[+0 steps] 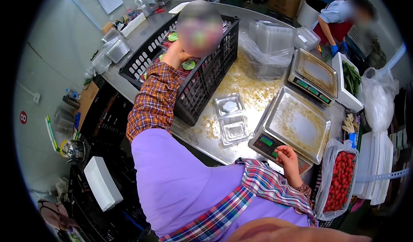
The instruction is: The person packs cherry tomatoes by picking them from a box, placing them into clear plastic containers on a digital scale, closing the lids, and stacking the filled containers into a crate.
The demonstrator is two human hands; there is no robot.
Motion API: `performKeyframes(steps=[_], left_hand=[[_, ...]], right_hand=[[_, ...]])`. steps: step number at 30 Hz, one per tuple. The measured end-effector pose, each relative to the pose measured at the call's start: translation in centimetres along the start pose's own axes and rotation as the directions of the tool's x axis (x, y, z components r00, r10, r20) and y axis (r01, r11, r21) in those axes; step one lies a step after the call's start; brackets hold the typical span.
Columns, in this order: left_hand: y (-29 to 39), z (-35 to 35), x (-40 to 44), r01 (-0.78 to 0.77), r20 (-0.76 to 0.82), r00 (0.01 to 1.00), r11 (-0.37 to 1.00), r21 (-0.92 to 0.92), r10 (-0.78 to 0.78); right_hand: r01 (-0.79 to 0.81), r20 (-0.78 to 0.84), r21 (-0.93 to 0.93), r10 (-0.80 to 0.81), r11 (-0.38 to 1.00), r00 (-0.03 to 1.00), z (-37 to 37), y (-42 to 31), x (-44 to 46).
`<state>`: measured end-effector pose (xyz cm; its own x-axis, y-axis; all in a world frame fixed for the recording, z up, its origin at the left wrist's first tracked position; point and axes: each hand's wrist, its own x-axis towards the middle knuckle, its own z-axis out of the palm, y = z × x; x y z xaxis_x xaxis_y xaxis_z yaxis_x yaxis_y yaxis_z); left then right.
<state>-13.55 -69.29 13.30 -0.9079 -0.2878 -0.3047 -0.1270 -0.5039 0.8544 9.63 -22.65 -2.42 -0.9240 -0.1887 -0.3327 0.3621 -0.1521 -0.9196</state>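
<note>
My left hand (175,54) reaches over the black crate (206,80), its fingers hidden by a blurred patch. In the crate lie clear boxes of red fruit with green labels (188,64); whether the hand holds one cannot be seen. Curled loosely, with nothing visible between its fingers, my right hand (289,159) is at the front edge of the nearer scale (297,123). Between crate and scale, an open clear plastic box (232,117) lies on the metal table (183,132).
Stacked clear containers (271,39) stand behind, beside a second scale (316,72). On the right are a white box of green vegetables (350,78) and a lined crate of small red tomatoes (340,181). A blue-gloved person (340,22) works at the back right.
</note>
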Motion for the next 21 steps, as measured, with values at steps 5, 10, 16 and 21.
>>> performKeyframes(steps=[5,10,16,21], left_hand=[[1.0,-5.4,4.0,0.291,-0.272,0.939,0.909,0.297,-0.211],[1.6,-9.3,6.6,0.079,-0.183,0.979,0.654,0.753,0.093],[1.4,-6.9,6.0,0.085,-0.076,0.847,0.007,0.996,0.527],[0.8,-2.9,6.2,-0.114,0.232,0.855,-0.268,0.957,0.463]], right_hand=[[0.005,0.012,-0.020,-0.005,1.000,1.000,0.2,0.7,0.2],[-0.028,-0.031,-0.053,0.027,0.998,0.999,-0.5,2.0,0.4],[-0.083,0.003,-0.112,0.084,0.990,0.996,0.4,1.5,0.7],[-0.120,0.017,-0.193,0.125,0.974,0.992,1.7,0.5,2.1]])
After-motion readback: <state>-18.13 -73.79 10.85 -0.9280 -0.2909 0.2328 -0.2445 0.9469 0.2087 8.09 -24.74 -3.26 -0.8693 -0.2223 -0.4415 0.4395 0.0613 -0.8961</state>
